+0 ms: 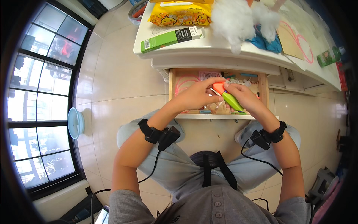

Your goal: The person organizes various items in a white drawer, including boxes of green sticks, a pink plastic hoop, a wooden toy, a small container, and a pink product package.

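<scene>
Over an open wooden drawer [218,116], both my hands hold an object with an orange end and a green body [232,101]; its exact kind cannot be told. My left hand [200,93] has its thumb and fingers around the orange end [219,87]. Around the green part, my right hand [243,96] is closed, with its thumb on the orange end. Below them the drawer holds pink tubing [186,81], a blue piece [205,111], clear plastic and other small items, partly hidden by my hands.
On the white tabletop [212,42] above the drawer lie a yellow wipes pack [180,14], a green box [167,39], white stuffing [233,22], blue fabric [263,42] and a green bottle [330,56]. A light blue basin [76,123] stands by the window at left.
</scene>
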Available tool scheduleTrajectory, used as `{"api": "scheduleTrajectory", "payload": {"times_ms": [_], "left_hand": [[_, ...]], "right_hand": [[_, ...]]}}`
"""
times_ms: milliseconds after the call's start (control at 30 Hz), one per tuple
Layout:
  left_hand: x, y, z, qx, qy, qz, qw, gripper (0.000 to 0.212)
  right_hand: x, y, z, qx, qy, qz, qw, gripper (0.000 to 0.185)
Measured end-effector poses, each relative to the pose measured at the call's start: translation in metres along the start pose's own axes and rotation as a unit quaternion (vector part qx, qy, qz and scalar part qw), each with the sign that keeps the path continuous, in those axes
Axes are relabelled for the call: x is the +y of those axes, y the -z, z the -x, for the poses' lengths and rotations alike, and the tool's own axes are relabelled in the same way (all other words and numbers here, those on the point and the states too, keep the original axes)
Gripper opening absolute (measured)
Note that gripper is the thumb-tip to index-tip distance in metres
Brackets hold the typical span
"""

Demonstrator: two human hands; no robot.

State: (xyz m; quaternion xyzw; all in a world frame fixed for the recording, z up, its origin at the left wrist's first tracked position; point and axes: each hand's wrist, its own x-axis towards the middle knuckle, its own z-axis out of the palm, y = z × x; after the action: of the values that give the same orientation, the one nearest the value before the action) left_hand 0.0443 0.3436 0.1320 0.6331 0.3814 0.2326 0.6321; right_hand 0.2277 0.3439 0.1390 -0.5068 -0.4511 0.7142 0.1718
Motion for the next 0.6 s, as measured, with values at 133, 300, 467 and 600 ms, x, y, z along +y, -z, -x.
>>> {"api": "scheduleTrajectory", "payload": {"times_ms": [133, 300, 467, 600], "left_hand": [[0.002, 0.001, 0.003, 0.007, 0.002, -0.112, 0.994, 0.051], [-0.007, 0.000, 0.000, 0.079, -0.042, -0.123, 0.988, 0.049], [-0.006, 0.003, 0.000, 0.088, -0.028, -0.233, 0.968, 0.051], [-0.009, 0.004, 0.000, 0.115, -0.028, -0.210, 0.970, 0.048]], "right_hand": [[0.000, -0.006, -0.002, -0.012, 0.004, -0.014, 1.000, 0.037], [0.001, -0.006, -0.005, -0.013, 0.025, -0.020, 0.999, 0.036], [0.009, -0.007, -0.010, 0.031, 0.041, 0.026, 0.998, 0.035], [0.015, 0.002, -0.020, 0.016, 0.058, -0.015, 0.998, 0.030]]}}
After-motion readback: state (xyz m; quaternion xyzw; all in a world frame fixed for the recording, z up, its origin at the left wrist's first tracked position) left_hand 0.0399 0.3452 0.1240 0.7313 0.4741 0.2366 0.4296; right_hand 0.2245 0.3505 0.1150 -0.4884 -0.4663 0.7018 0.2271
